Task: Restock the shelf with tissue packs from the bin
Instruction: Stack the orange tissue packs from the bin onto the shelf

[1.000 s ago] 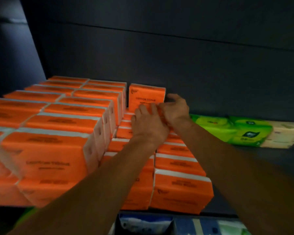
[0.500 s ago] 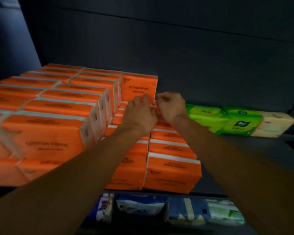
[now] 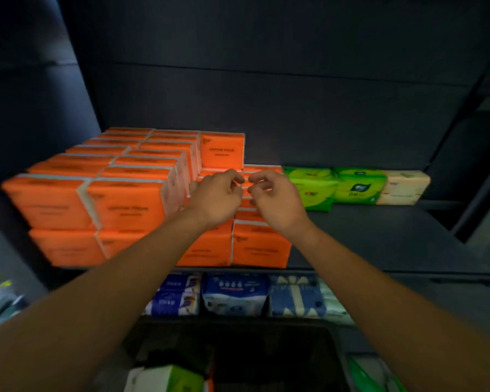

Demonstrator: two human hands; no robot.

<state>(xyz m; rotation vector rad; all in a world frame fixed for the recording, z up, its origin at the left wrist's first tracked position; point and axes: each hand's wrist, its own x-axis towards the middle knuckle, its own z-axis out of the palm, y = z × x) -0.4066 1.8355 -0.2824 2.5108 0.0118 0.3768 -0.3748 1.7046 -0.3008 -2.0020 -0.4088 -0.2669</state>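
Note:
Orange tissue packs [image 3: 125, 202] fill the left of the dark shelf [image 3: 379, 239], stacked two high. One orange pack [image 3: 222, 150] stands upright at the back, on the lower orange rows [image 3: 259, 244]. My left hand [image 3: 215, 196] and my right hand [image 3: 275, 199] hover side by side just above those lower rows, in front of the upright pack. Their fingers are loosely curled and hold nothing. The dark bin [image 3: 266, 357] lies below at the bottom of the view, with a green and white pack [image 3: 167, 377] at its left.
Two green packs [image 3: 359, 185] and a cream pack [image 3: 405, 186] sit at the back right of the shelf, with bare shelf in front of them. Blue and white packs [image 3: 234, 295] line the shelf underneath. A dark back wall closes off the shelf.
Both hands have let go of the upright orange pack and drawn back toward me. The view has tilted down, bringing the lower shelf and the bin into sight.

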